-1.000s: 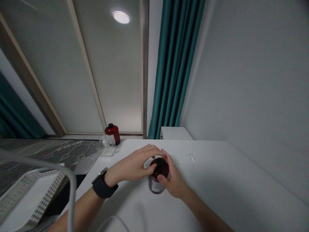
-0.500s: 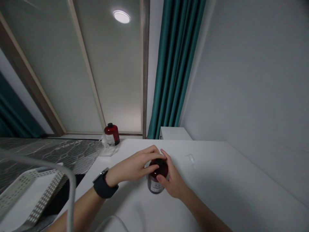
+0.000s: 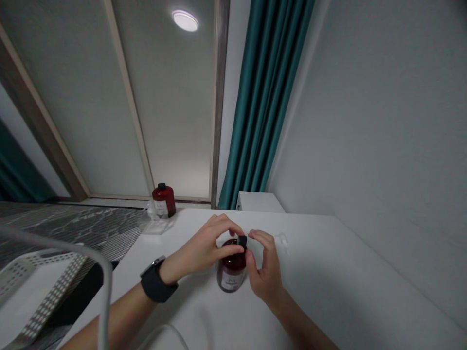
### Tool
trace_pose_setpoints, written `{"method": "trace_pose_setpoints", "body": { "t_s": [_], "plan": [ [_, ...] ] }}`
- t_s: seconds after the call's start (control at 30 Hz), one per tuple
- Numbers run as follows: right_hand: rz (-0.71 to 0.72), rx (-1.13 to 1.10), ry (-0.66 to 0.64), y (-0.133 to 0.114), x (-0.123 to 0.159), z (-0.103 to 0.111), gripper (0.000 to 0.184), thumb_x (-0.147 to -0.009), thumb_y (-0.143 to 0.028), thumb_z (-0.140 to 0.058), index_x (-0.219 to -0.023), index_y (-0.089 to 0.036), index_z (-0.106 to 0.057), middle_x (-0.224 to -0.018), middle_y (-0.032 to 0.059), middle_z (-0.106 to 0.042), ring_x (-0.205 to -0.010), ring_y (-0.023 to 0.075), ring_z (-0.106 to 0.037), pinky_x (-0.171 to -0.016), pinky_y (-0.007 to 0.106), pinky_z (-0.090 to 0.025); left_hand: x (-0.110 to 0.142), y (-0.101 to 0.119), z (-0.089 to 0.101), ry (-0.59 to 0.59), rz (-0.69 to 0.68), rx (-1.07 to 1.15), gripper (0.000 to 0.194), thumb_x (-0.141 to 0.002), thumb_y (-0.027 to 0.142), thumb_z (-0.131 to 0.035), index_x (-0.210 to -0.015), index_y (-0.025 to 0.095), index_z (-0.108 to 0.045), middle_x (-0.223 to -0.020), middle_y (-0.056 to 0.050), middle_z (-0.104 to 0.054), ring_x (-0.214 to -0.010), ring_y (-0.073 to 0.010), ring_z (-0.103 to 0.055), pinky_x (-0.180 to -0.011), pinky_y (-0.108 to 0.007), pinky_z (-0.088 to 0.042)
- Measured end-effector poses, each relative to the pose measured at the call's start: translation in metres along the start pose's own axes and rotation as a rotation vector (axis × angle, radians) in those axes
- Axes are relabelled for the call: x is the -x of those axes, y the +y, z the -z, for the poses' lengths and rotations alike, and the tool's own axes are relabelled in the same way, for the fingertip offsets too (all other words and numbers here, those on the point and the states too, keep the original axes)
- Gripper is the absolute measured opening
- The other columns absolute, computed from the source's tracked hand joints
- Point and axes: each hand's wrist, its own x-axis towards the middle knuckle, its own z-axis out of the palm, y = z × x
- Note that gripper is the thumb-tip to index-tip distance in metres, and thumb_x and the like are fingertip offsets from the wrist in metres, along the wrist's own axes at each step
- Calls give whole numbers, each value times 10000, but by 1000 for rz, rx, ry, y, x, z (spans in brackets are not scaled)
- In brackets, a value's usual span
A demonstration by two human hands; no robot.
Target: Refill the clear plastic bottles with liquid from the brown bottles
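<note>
**Item 1, in hand:** dark red bottle (image 3: 230, 269), plastic or glass not determinable, with a white front label bearing a large letter M. It stands upright on the white tabletop (image 3: 346, 272), near the edge closest to the wearer, and between the two hands.

**Item 2, on item 1:** black cap (image 3: 242, 241), small, seated at the bottle's neck.

**Left hand** (image 3: 206, 243): grasping. Thumb and fingers close around the black cap from the left, with the fingertips (image 3: 233, 223) arched over the bottle's top. A black wristwatch (image 3: 158, 284) sits on the wrist.

**Right hand** (image 3: 266, 267): not grasping. Fingers (image 3: 264, 240) are curled and half open, just right of the cap. The thumb lies beside the bottle's shoulder; contact cannot be determined.

**Also on the tabletop:**
- Second dark red bottle (image 3: 163, 200), black-capped and labelled, upright by the far edge.
- Small transparent plastic tray (image 3: 155, 227), just in front of and touching that bottle.
- Small transparent plastic piece (image 3: 282, 239), lying just right of the right hand.

**Surroundings:**
- White perforated basket (image 3: 40, 287), lower left, beyond the tabletop's edge.
- Pale curved rail (image 3: 104, 287), crossing in front of the basket.
- White cord (image 3: 162, 338), at the bottom edge.
- White cabinet (image 3: 257, 201), past the far edge.
- Teal curtain (image 3: 266, 97), hanging behind that cabinet.
- Grey wall (image 3: 372, 136), along the right.
- Round ceiling light (image 3: 185, 20), lit.
</note>
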Motion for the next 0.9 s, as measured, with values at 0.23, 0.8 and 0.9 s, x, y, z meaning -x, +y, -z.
{"method": "trace_pose_setpoints", "body": {
  "t_s": [0.23, 0.8, 0.9],
  "plan": [
    [127, 114, 52, -7, -5, 2, 357, -929, -188, -549, -1259, -313, -494, -1059, 76, -560, -993, 261, -582, -842, 464, -532, -3, 3, -10, 13, -33, 87, 271, -941, 467, -609, -990, 203, -649, -966, -47, -662, -958, -219, -560, -878, -351, -430],
    [18, 83, -114, 13, -21, 21, 317, -868, -99, -539, -1148, -244, -571, -1038, 73, -628, -988, 229, -611, -862, 385, -514, -1, -13, -7, -200, 1, -84, 357, -949, 371, -608, -1280, 247, -556, -1181, -73, -599, -1134, -257, -497, -1007, -404, -406],
    [-175, 137, -351, 44, -28, 44, 236, -857, -146, -556, -1077, -224, -593, -1002, 65, -632, -924, 213, -612, -849, 364, -501, -1, -15, -4, -251, 9, -133, 331, -922, 358, -642, -1228, 244, -586, -1157, -67, -610, -1102, -260, -524, -980, -398, -417]
  ]
}}
